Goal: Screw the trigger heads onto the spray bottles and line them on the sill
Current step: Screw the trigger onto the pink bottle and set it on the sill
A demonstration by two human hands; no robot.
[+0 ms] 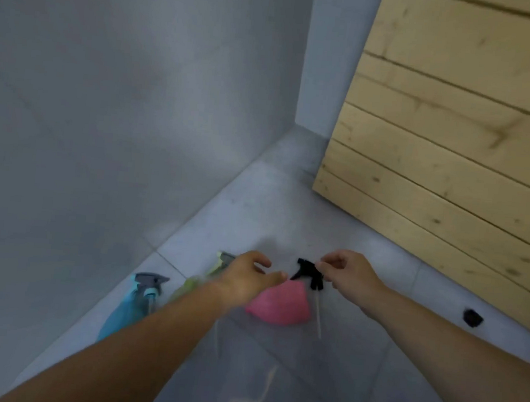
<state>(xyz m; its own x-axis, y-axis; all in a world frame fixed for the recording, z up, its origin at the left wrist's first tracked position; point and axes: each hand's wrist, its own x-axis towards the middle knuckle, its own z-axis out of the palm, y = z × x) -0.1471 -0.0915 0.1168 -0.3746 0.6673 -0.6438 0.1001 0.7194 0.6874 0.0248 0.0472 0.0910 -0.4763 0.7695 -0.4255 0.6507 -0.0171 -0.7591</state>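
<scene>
A pink spray bottle (280, 304) stands on the grey tiled floor near the middle. My left hand (247, 278) reaches over its top, fingers apart; whether it touches the bottle is blurred. My right hand (347, 270) pinches a black trigger head (308, 273) just above and to the right of the pink bottle, its pale dip tube (318, 314) hanging down beside the bottle. To the left stand a yellow-green bottle (192, 287) and a blue bottle (126, 310), each with a grey trigger head on.
A grey wall (104, 122) runs along the left, meeting the floor beside the bottles. A pale wooden plank panel (455, 137) leans at the right. A small black cap-like piece (472, 317) lies on the floor below the panel.
</scene>
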